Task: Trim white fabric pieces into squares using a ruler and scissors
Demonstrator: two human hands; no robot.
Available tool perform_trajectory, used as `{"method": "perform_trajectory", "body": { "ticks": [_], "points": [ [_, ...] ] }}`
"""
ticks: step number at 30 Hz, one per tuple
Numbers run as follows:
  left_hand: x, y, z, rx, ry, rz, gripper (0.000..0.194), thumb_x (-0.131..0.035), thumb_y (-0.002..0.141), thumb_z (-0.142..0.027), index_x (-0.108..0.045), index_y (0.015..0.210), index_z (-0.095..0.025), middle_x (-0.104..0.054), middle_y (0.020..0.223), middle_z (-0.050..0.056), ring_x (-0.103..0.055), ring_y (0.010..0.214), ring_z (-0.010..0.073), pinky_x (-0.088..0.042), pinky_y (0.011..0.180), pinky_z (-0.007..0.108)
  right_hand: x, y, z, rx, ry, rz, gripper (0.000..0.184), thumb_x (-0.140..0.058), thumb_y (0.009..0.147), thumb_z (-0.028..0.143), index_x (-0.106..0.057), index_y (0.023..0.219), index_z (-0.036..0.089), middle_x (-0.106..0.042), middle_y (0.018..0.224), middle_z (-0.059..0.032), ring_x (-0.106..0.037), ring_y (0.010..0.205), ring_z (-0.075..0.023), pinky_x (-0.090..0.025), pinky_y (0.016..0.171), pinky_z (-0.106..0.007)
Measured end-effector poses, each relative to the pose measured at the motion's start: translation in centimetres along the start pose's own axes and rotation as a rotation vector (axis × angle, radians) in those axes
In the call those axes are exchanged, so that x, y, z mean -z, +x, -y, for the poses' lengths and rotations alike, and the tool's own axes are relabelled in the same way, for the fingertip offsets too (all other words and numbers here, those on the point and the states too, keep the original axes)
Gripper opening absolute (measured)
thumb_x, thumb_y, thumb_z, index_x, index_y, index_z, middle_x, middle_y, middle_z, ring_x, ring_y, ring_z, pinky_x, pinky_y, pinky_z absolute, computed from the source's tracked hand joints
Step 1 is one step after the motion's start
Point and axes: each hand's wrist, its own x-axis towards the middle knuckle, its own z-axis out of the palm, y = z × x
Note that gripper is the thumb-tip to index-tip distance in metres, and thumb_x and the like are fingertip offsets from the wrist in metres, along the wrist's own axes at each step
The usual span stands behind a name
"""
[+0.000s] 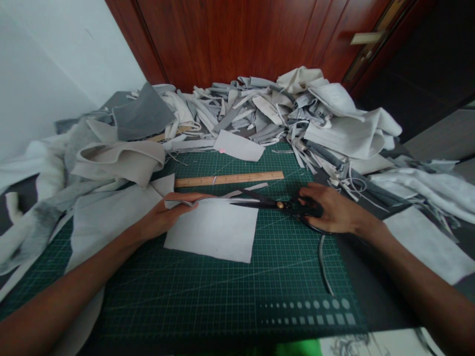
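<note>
In the middle of the head view lies a pale grey, roughly rectangular piece of material [215, 230], perhaps leather or fabric. My left hand [168, 212] pinches its upper left edge, which curls up a little. My right hand [330, 207] is wrapped round the handles of black scissors [280, 204]. Their blades point left and stand apart along the piece's top edge, near its upper right corner. A thin cut strip [252, 189] lies just beyond the blades. Behind it a wooden ruler [230, 178] rests on the green cutting mat [208, 301].
Heaped grey and white scraps [237, 106] line the back of the mat. Larger folded pieces [122, 158] crowd the left, with more sheets [426, 242] at the right. A small white rectangle [241, 146] lies beyond the ruler. One narrow strip [324, 267] curves near my right wrist.
</note>
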Motion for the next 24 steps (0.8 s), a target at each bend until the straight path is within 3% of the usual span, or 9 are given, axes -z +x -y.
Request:
{"method": "perform_trajectory", "body": {
  "ticks": [5, 11, 19, 24],
  "points": [
    [0.03, -0.15, 0.05, -0.028, 0.011, 0.002, 0.035, -0.06, 0.101, -0.035, -0.073, 0.13, -0.02, -0.075, 0.129, 0.008, -0.072, 0.107, 0.0263, -0.054, 0.094, 0.034, -0.09, 0.05, 0.01, 0.021, 0.008, -0.028, 0.018, -0.064, 0.077, 0.032, -0.049, 0.08, 0.023, -0.057, 0.077, -0.0042, -0.051, 0.065, -0.0192, -0.038, 0.061, -0.031],
    [0.07, -0.23, 0.15, -0.015, 0.033, -0.023, 0.035, -0.061, 0.1, -0.036, -0.074, 0.128, -0.021, -0.073, 0.132, 0.006, -0.068, 0.117, 0.0294, -0.048, 0.106, 0.041, -0.35, 0.01, -0.29, 0.032, 0.003, -0.013, 0.017, -0.062, 0.08, 0.034, -0.05, 0.081, 0.022, -0.058, 0.076, -0.0044, -0.052, 0.066, -0.0202, -0.037, 0.063, -0.032],
    [-0.06, -0.12, 0.08, -0.051, -0.014, 0.004, 0.034, -0.061, 0.1, -0.038, -0.075, 0.128, -0.022, -0.077, 0.125, 0.007, -0.071, 0.108, 0.0273, -0.051, 0.097, 0.036, -0.36, -0.26, -0.56, 0.025, 0.001, 0.006, 0.016, -0.062, 0.08, 0.034, -0.051, 0.08, 0.022, -0.06, 0.076, -0.0042, -0.053, 0.067, -0.0199, -0.038, 0.065, -0.032],
    [-0.23, -0.09, -0.26, -0.045, -0.059, -0.006, 0.032, -0.064, 0.099, -0.039, -0.076, 0.125, -0.025, -0.076, 0.128, 0.006, -0.07, 0.112, 0.0278, -0.05, 0.101, 0.037, -0.26, -0.33, -0.71, 0.036, -0.002, 0.007, 0.017, -0.063, 0.081, 0.035, -0.052, 0.079, 0.022, -0.06, 0.074, -0.0035, -0.053, 0.066, -0.0195, -0.038, 0.064, -0.032]
  ]
}}
